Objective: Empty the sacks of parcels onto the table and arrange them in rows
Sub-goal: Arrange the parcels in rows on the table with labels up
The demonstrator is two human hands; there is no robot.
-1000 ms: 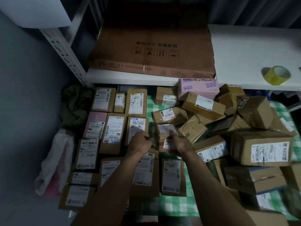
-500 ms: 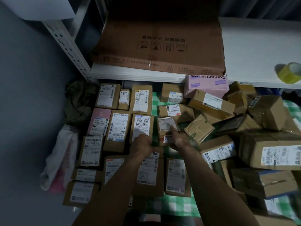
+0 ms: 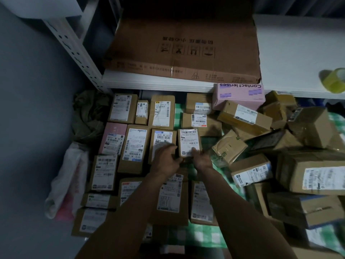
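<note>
Head view: arranging step, small parcel (image 3: 189,143) going into the second row on the counter (image 3: 205,234).
Right hand (image 3: 202,161) pinches its near edge. Left hand (image 3: 166,159) is at its near-left corner, blurred, grip can't tell. Next, I'd say: square it against the neighbour parcel (image 3: 162,144), let go, pull another from the heap (image 3: 242,117). Count: three in back row, four in second with this one, about six nearer. Heap maybe a dozen-plus, overlapping, no exact count.
</note>
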